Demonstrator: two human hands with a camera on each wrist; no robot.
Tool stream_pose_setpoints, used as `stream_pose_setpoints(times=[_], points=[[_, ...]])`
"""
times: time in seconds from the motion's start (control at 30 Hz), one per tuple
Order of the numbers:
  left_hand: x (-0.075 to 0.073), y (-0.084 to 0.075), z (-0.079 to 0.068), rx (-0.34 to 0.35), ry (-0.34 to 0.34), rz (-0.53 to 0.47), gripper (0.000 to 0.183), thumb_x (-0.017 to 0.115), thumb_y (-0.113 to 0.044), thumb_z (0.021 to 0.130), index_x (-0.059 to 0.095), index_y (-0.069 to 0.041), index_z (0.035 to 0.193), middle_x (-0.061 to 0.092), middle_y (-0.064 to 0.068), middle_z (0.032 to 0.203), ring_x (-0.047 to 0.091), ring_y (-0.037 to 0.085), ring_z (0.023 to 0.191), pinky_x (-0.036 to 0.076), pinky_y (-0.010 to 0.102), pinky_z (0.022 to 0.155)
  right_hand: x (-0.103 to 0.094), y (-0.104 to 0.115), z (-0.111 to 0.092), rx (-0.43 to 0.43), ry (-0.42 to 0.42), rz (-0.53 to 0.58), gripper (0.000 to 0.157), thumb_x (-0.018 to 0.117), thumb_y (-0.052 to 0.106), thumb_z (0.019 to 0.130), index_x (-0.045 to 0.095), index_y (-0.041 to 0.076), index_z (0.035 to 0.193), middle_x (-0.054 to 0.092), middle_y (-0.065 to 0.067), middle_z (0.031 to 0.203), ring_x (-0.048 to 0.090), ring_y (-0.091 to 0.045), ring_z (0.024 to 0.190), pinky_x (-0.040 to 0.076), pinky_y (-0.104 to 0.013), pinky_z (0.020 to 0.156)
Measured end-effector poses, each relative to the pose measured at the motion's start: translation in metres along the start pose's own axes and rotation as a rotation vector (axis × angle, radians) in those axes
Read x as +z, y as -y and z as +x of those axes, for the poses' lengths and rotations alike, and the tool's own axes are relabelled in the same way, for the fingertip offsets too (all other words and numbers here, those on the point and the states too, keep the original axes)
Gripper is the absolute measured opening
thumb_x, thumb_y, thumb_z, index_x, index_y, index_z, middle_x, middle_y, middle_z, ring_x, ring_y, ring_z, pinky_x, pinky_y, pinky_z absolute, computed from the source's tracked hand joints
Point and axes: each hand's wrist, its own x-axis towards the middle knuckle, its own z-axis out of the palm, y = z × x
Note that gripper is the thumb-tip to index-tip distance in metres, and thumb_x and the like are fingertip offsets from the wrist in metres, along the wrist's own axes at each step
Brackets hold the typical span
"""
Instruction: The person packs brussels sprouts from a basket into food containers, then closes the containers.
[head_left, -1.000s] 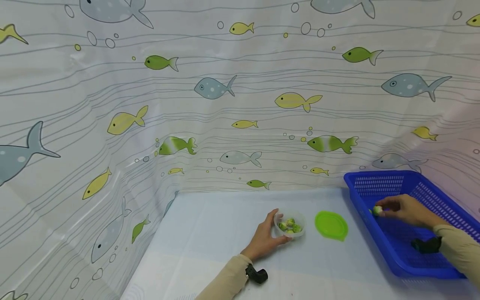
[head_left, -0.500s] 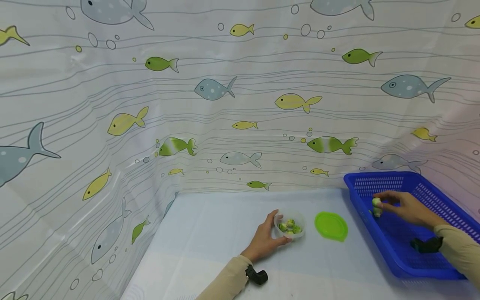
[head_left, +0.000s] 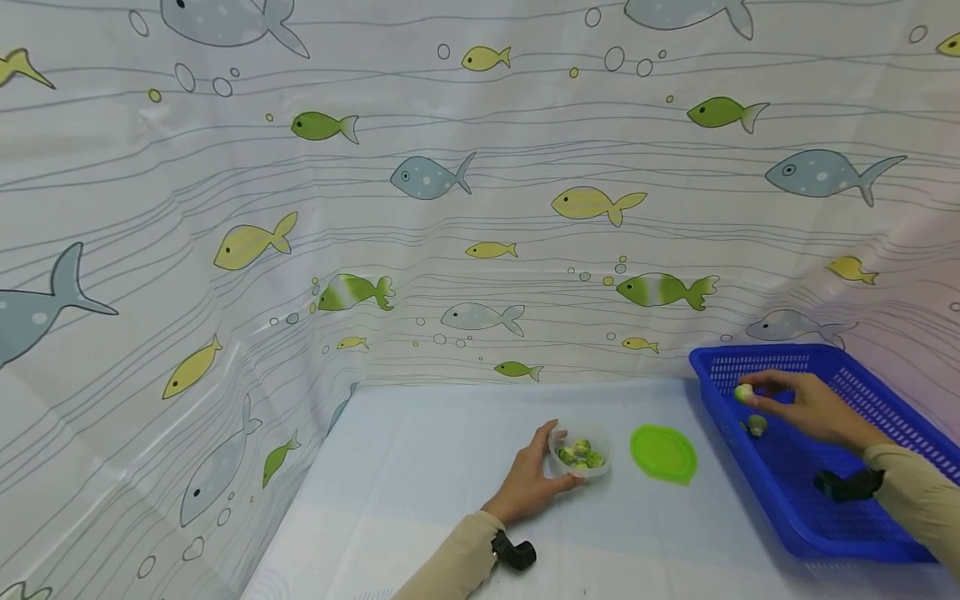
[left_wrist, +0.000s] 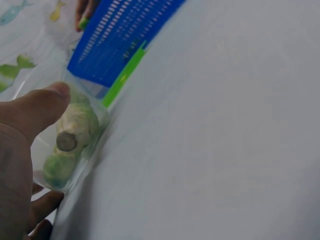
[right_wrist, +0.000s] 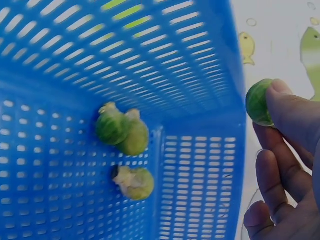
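Observation:
My left hand (head_left: 531,477) grips the side of a clear round plastic container (head_left: 603,467) on the table, thumb on the near side and fingers on the far side. Several Brussels sprouts (head_left: 581,454) lie inside it. Over the blue basket (head_left: 757,492) at the right, my right hand (head_left: 810,408) pinches a single Brussels sprout (right_wrist: 259,103) between thumb and fingers. Three more sprouts (right_wrist: 134,184) rest on the basket floor in the right wrist view; in the head view they lie near its left wall.
A green lid (head_left: 663,453) lies flat on the white table (head_left: 420,450), between the container and the basket. Behind the table hangs a fish-patterned sheet (head_left: 480,283), which also runs along the left side.
My right hand has risen from low in the basket with a Brussels sprout and shifted slightly toward the back. Sprouts below it are now uncovered. The left hand and container have stayed put.

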Motion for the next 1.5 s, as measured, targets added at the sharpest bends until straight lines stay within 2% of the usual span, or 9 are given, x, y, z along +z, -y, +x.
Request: stream_pose_setpoints(times=[0.33, 0.63, 0.73, 0.83, 0.97, 1.03, 1.17, 1.33, 1.5], points=[[0.000, -0.001, 0.000, 0.005, 0.001, 0.001, 0.098, 0.084, -0.044, 0.089, 0.030, -0.013, 0.165, 0.057, 0.002, 0.157, 0.050, 0.026, 0.149, 0.041, 0.050, 0.123, -0.005, 0.012, 0.008, -0.010, -0.020, 0.018, 0.035, 0.072, 0.029, 0.103, 0.072, 0.011, 0.133, 0.074, -0.015, 0.123, 0.053, 0.016, 0.098, 0.049, -0.019, 0.075], [-0.001, -0.002, 0.000, 0.011, -0.002, 0.009, 0.097, 0.085, -0.042, 0.089, 0.031, -0.012, 0.165, 0.059, 0.002, 0.155, 0.051, 0.023, 0.148, 0.042, 0.047, 0.122, 0.006, 0.037, 0.012, -0.070, -0.011, 0.090, 0.034, 0.073, 0.025, 0.102, 0.073, 0.012, 0.133, 0.071, -0.012, 0.131, 0.058, 0.008, 0.104, 0.048, -0.023, 0.072], [-0.001, -0.002, 0.000, 0.011, -0.002, 0.006, 0.097, 0.085, -0.041, 0.089, 0.031, -0.012, 0.165, 0.059, 0.002, 0.155, 0.052, 0.023, 0.147, 0.042, 0.047, 0.122, 0.013, 0.047, 0.016, -0.083, 0.006, 0.111, 0.034, 0.073, 0.025, 0.102, 0.073, 0.013, 0.134, 0.070, -0.015, 0.133, 0.057, 0.006, 0.103, 0.046, -0.024, 0.069], [-0.002, -0.001, 0.000, 0.019, -0.009, 0.007, 0.097, 0.085, -0.040, 0.089, 0.032, -0.012, 0.164, 0.060, 0.003, 0.155, 0.054, 0.024, 0.146, 0.043, 0.047, 0.121, 0.023, 0.057, 0.020, -0.107, 0.029, 0.144, 0.032, 0.073, 0.023, 0.102, 0.074, 0.012, 0.132, 0.073, -0.017, 0.131, 0.055, 0.002, 0.092, 0.041, -0.026, 0.061], [-0.001, -0.001, 0.001, 0.020, -0.005, 0.005, 0.097, 0.084, -0.041, 0.089, 0.031, -0.012, 0.165, 0.059, 0.002, 0.155, 0.053, 0.023, 0.146, 0.043, 0.047, 0.121, 0.036, 0.069, 0.025, -0.136, 0.077, 0.166, 0.030, 0.073, 0.023, 0.102, 0.075, 0.017, 0.131, 0.077, -0.010, 0.124, 0.051, -0.003, 0.091, 0.036, -0.029, 0.061], [-0.001, -0.001, 0.001, 0.019, 0.000, 0.006, 0.097, 0.084, -0.042, 0.090, 0.031, -0.013, 0.165, 0.059, 0.001, 0.155, 0.053, 0.023, 0.146, 0.043, 0.047, 0.121, 0.044, 0.075, 0.027, -0.146, 0.096, 0.162, 0.029, 0.074, 0.025, 0.101, 0.075, 0.022, 0.131, 0.078, -0.003, 0.123, 0.053, 0.000, 0.103, 0.038, -0.027, 0.069], [-0.002, -0.001, 0.001, 0.015, -0.001, 0.006, 0.097, 0.084, -0.043, 0.090, 0.030, -0.014, 0.165, 0.059, -0.001, 0.155, 0.053, 0.022, 0.146, 0.044, 0.047, 0.121, 0.060, 0.087, 0.033, -0.182, 0.124, 0.194, 0.030, 0.074, 0.025, 0.101, 0.075, 0.022, 0.131, 0.078, -0.002, 0.123, 0.059, -0.005, 0.111, 0.043, -0.027, 0.073], [-0.002, -0.001, 0.001, 0.013, -0.006, 0.004, 0.096, 0.084, -0.041, 0.090, 0.031, -0.014, 0.165, 0.059, 0.000, 0.155, 0.053, 0.022, 0.146, 0.044, 0.047, 0.121, 0.079, 0.102, 0.040, -0.224, 0.154, 0.236, 0.029, 0.074, 0.024, 0.101, 0.075, 0.022, 0.130, 0.077, -0.002, 0.124, 0.066, -0.018, 0.113, 0.043, -0.028, 0.071], [-0.001, 0.000, 0.001, 0.019, -0.005, 0.003, 0.097, 0.085, -0.042, 0.090, 0.031, -0.014, 0.165, 0.060, 0.001, 0.154, 0.054, 0.020, 0.145, 0.045, 0.044, 0.119, 0.098, 0.114, 0.044, -0.219, 0.197, 0.274, 0.029, 0.075, 0.025, 0.100, 0.074, 0.021, 0.129, 0.076, -0.001, 0.125, 0.068, -0.029, 0.118, 0.049, -0.036, 0.087]])
